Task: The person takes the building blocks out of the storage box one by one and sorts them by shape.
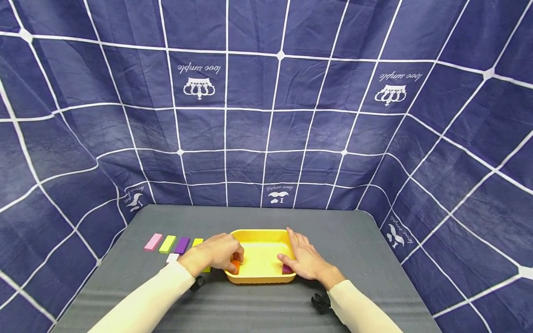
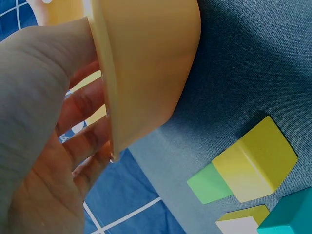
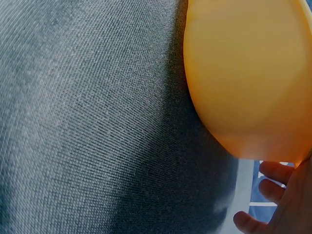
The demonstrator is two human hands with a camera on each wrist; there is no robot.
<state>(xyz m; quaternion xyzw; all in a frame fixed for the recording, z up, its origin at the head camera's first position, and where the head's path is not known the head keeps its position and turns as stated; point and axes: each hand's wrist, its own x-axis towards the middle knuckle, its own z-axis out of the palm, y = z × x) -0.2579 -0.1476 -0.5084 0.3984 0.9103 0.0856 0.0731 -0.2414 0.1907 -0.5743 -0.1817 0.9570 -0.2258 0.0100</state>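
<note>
A yellow plastic tray [image 1: 261, 279] sits on the grey table. My left hand [image 1: 218, 252] reaches over the tray's left rim and pinches an orange block [image 1: 235, 264] in the near left corner; in the left wrist view the tray wall hides the fingertips. On the right rim rests my right hand [image 1: 306, 259], thumb inside the tray and fingers extended along the outside. Near that thumb, a dark purple block [image 1: 287, 269] lies in the near right corner. Fingers of the right hand [image 3: 278, 195] appear loosely spread beyond the tray's end in the right wrist view.
Left of the tray lie a pink block [image 1: 153, 242], a lime block [image 1: 167, 244], a purple block [image 1: 182, 245], a yellow block [image 1: 197, 242] and a white block [image 1: 172, 258]. A teal block [image 2: 290, 214] shows in the left wrist view. A blue grid-patterned cloth [image 1: 250, 129] surrounds the table.
</note>
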